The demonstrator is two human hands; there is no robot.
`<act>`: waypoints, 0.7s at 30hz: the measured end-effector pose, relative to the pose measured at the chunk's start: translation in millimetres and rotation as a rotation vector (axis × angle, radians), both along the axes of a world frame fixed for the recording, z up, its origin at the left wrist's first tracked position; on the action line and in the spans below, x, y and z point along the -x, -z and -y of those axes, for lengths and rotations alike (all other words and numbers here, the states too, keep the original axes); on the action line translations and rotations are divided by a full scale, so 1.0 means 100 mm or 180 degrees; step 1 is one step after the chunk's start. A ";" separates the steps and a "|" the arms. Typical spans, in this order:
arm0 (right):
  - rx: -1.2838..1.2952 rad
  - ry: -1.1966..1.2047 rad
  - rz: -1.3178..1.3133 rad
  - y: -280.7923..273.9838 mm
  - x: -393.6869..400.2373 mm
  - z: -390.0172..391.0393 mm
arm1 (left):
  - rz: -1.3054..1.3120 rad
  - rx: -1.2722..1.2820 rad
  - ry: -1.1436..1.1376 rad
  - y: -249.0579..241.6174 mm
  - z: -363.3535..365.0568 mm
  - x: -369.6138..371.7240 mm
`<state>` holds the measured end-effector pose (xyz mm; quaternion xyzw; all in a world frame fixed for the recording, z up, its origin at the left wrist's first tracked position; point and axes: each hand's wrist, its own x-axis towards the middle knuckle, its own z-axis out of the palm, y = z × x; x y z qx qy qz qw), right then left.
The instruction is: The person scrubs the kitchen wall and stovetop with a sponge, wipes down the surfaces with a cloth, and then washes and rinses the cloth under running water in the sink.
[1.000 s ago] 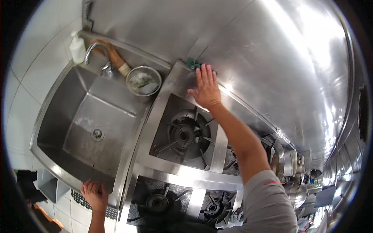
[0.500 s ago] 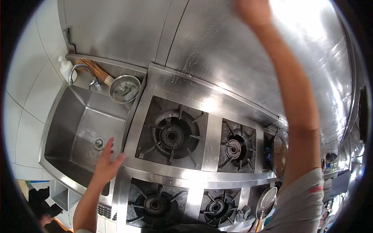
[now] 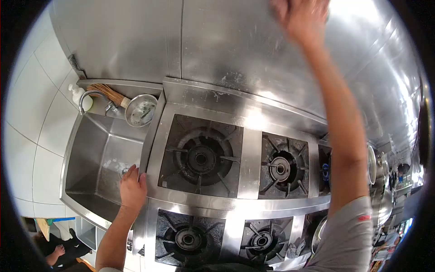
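Note:
My right hand (image 3: 301, 18) is raised high against the steel back wall (image 3: 136, 41) above the stove; it is blurred, and I cannot make out whether anything is under the palm. My left hand (image 3: 132, 188) rests flat, fingers stretched out, on the steel edge between the sink (image 3: 86, 154) and the stove, near the sink's front right corner. It holds nothing. The big wok burner (image 3: 199, 158) lies just right of that hand.
A smaller burner (image 3: 278, 167) sits right of the big one, and two more burners (image 3: 188, 238) line the front. Behind the sink are a faucet (image 3: 90, 96), a soap bottle (image 3: 77, 93), a bamboo brush (image 3: 106, 93) and a metal bowl (image 3: 141, 110). Pots (image 3: 376, 167) stand at the far right.
My right hand left the stove's back ledge and went up the steel wall. My left hand let go of the sink's front rim, lifted, and came down on the sink-stove edge.

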<state>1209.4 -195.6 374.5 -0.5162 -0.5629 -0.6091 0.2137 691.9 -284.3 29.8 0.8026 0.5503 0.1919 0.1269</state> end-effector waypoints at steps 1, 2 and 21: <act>-0.0045 0.0098 -0.0338 -0.40 0.07 0.03 | -0.0030 0.0168 0.0004 0.02 0.00 -0.01; -0.0086 0.0045 -0.0704 -0.70 0.14 0.06 | -0.0028 0.0155 -0.0020 -0.03 0.02 -0.05; -0.1657 0.0296 -0.4756 2.71 -1.43 0.76 | -0.0568 0.0061 -0.0380 0.14 -0.02 -0.01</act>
